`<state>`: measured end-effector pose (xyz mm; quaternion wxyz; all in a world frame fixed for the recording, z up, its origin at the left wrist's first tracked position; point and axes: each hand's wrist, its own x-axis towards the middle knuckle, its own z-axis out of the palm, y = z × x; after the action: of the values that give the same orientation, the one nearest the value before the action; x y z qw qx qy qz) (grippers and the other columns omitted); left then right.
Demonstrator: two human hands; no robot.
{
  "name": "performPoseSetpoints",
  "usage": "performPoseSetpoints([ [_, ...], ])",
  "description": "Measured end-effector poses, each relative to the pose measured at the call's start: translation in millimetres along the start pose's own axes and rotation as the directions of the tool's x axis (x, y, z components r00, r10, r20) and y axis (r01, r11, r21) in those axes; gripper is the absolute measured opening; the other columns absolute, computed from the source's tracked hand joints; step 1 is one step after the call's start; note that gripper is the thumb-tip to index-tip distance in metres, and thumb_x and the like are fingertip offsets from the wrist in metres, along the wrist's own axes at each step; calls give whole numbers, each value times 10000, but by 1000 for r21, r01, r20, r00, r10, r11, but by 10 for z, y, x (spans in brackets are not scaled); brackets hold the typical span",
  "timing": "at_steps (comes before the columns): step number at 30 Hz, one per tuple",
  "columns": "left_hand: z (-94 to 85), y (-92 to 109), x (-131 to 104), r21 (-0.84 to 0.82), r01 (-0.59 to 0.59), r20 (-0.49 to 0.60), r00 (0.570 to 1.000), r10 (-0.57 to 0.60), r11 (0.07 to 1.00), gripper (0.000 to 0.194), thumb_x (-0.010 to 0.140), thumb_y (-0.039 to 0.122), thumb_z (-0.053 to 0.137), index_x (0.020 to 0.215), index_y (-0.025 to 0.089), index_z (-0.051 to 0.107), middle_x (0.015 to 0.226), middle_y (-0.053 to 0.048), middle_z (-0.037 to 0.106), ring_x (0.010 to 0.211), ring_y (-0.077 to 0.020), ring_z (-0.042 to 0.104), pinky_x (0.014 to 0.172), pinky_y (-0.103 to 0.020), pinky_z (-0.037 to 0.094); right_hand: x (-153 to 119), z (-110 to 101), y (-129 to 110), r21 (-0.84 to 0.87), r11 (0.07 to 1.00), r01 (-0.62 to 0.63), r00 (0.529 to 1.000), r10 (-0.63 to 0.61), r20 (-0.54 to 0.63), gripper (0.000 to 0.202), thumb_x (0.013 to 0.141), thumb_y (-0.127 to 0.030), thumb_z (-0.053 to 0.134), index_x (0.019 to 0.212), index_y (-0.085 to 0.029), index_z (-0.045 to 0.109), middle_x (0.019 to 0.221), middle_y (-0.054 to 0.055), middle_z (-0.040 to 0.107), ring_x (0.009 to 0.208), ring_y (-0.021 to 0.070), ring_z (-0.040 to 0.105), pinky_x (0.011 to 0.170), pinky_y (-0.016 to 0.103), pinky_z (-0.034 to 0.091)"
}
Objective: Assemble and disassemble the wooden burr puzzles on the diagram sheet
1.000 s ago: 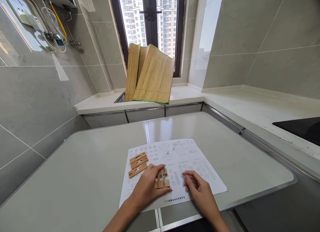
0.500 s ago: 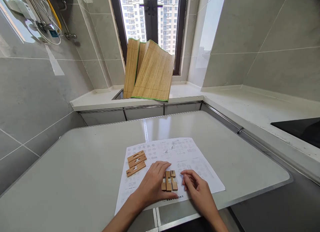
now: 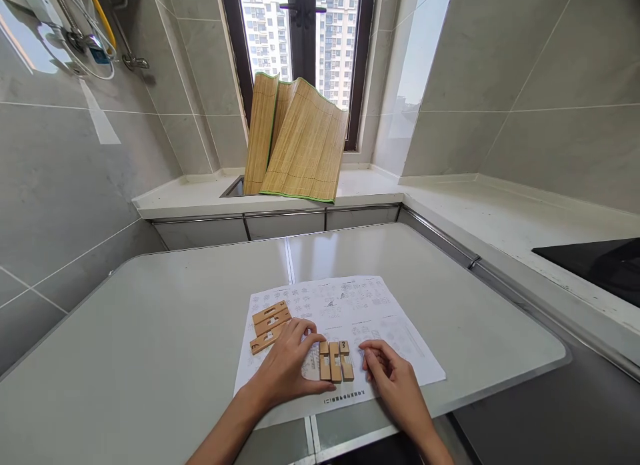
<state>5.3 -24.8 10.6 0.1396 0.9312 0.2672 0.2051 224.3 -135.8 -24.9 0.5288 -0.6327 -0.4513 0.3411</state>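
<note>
Three wooden puzzle blocks [image 3: 336,363] with notches lie side by side, upright in view, on a printed paper sheet [image 3: 395,331]. The rightmost one bears a dark mark like a 3. My left hand [image 3: 287,361] curves in a C just left of this row, thumb and fingers apart. Its fingertips are close to the two ends of the leftmost block; whether they touch it I cannot tell. Right of the row rests my right hand [image 3: 393,371], fingers curled and thumb against them, with nothing visible in it. More notched wooden pieces [image 3: 270,325] lie slanted beyond my left hand, partly covered by it.
The sheet lies on a pale tabletop [image 3: 165,318], near its front edge. Behind it runs a white counter [image 3: 370,185] with a folded bamboo mat [image 3: 305,145] before the window. A black panel [image 3: 595,265] sits on the counter at right.
My left hand has shifted left, uncovering the leftmost block and part of the printed line. My right hand has barely moved. The view has shifted slightly.
</note>
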Motion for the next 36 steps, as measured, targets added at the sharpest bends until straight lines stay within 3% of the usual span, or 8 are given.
performPoseSetpoints([
  [12, 0, -29, -7, -18, -78, -41, 996, 77, 997, 637, 672, 552, 870, 1149, 212, 619, 945, -49, 651, 870, -247, 609, 760, -355, 471, -40, 30, -91, -144, 985, 97, 993, -86, 84, 394, 938, -545, 582, 974, -183, 734, 743, 26, 654, 613, 157, 526, 581, 245, 437],
  [24, 34, 16, -24, -52, -99, -75, 993, 95, 994, 588, 725, 434, 835, 1192, 188, 576, 991, -74, 672, 873, -249, 617, 765, -355, 464, -30, 44, 12, -188, 976, 114, 987, -90, 134, 376, 981, -532, 517, 1008, -205, 702, 771, 28, 649, 638, 171, 528, 589, 262, 428],
  [29, 43, 79, -33, -184, 4, -82, 996, -20, 983, 587, 728, 413, 825, 1203, 204, 549, 928, -33, 644, 810, -212, 608, 740, -329, 477, -46, 59, -33, -255, 946, 200, 975, -168, 144, 318, 995, -474, 512, 992, -214, 695, 772, 26, 662, 662, 181, 573, 609, 263, 445],
  [36, 72, 113, -12, -412, 159, -75, 975, -207, 897, 607, 739, 360, 823, 1257, 241, 531, 820, 33, 610, 768, -181, 626, 778, -316, 507, -55, 80, -36, -323, 894, 309, 946, -254, 203, 218, 991, -409, 545, 993, -230, 670, 822, 26, 663, 697, 179, 598, 648, 272, 469],
])
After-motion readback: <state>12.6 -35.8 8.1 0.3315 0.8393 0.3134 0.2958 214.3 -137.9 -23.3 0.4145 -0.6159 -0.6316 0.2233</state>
